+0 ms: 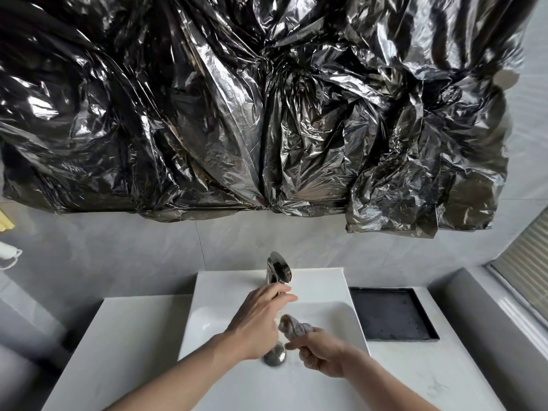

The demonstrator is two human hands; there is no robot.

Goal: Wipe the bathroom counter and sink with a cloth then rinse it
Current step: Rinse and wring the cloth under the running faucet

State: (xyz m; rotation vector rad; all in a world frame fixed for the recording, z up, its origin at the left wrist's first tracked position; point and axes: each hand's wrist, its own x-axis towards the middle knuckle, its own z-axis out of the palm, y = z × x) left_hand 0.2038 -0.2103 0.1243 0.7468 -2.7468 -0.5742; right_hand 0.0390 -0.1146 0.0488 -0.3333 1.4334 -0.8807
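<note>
A grey tiled wall (133, 250) runs behind a white surface (127, 351), and crinkled black plastic sheeting (267, 108) covers the area above it. A white sink (231, 295) is set into the surface, with a chrome tap (278, 269) at its back edge and a round metal drain plug (275, 355) in the basin. A shallow black tray (391, 314) sits in the surface just to the right of the sink. The left hand (261, 318) reaches over the basin with its fingers extended toward the front of the tap; they seem to touch its spout, though the contact is hard to make out from this angle. The right hand (321, 353) is curled tightly around a twisted grey cloth (295, 326), whose bunched end sticks up out of the fist. The cloth is over the basin, near the drain plug and just beside the left hand.
</note>
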